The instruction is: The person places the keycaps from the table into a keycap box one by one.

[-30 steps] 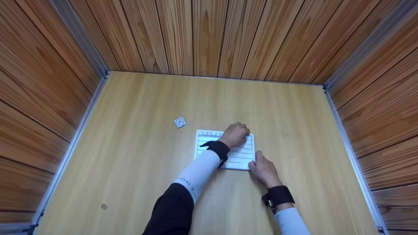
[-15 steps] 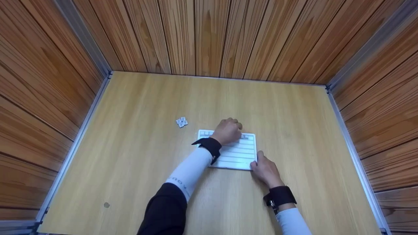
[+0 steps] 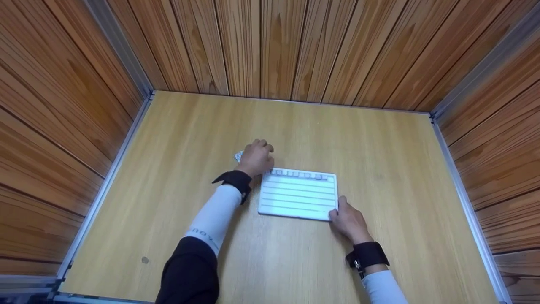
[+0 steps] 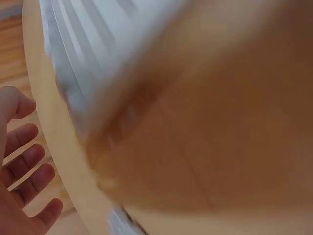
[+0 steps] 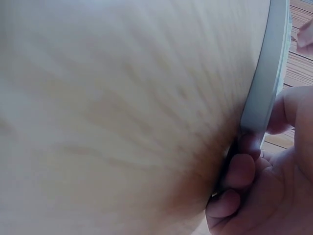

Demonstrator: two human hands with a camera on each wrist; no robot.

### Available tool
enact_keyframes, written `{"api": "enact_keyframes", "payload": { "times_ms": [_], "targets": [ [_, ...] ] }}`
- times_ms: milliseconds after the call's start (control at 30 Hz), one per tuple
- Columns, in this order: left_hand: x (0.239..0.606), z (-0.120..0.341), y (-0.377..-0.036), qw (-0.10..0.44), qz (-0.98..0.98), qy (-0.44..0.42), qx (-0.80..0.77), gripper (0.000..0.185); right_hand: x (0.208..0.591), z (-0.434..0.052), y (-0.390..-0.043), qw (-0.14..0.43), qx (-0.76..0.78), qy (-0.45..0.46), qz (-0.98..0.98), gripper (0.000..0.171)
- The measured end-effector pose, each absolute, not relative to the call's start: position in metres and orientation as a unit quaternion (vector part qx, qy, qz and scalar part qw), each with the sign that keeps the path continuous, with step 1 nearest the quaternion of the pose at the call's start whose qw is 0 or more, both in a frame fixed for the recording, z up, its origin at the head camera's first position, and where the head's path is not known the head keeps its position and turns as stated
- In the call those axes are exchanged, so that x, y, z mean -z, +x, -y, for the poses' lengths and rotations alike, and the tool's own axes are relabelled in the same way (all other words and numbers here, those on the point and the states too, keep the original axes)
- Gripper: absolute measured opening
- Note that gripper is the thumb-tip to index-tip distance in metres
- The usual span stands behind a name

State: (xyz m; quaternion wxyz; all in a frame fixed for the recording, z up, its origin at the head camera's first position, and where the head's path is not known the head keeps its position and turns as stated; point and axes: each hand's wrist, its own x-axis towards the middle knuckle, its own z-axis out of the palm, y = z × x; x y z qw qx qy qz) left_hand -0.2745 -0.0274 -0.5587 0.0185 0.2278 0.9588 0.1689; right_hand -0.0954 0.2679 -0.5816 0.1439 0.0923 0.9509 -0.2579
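Note:
A white ridged board point(image 3: 297, 196) lies on the table, with a row of several small square tiles point(image 3: 295, 174) along its far edge. My right hand point(image 3: 350, 221) holds the near right corner, thumb on top; in the right wrist view its curled fingers point(image 5: 239, 171) reach under the board's rim point(image 5: 266, 73). Over the table beyond the far left corner is my left hand point(image 3: 256, 158), partly covering a small group of loose tiles point(image 3: 238, 156). The left wrist view shows the fingers point(image 4: 32, 156) spread and loosely bent, nothing between them; the board point(image 4: 88, 34) is blurred there.
A wooden table top point(image 3: 379, 147) surrounds the board. Plank walls point(image 3: 278, 50) with metal edge strips enclose it at the back and sides. A small grey spot point(image 3: 145, 260) marks the table at the near left.
My left hand has moved left, off the board's far right part and over to the loose tiles, uncovering the tile row. The right hand keeps its hold on the corner.

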Motion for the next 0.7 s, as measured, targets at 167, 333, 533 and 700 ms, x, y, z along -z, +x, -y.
{"api": "enact_keyframes", "payload": {
  "times_ms": [167,333,533,700],
  "targets": [
    [0.557,0.064,-0.28,0.012,-0.966,0.192,-0.175,0.035,0.582,-0.268,-0.096,0.152,0.256,0.092,-0.95,0.028],
    [0.561,0.092,-0.281,0.025,-0.97,0.156,-0.183,0.035,0.582,-0.268,-0.097,0.159,0.258,0.098,-0.948,0.03],
    [0.567,0.109,-0.276,0.059,-0.972,0.116,-0.194,0.034,0.582,-0.268,-0.095,0.134,0.251,0.077,-0.956,0.022],
    [0.57,0.114,-0.273,0.078,-0.974,0.106,-0.186,0.03,0.583,-0.268,-0.095,0.129,0.251,0.073,-0.957,0.022]
  ]
}}
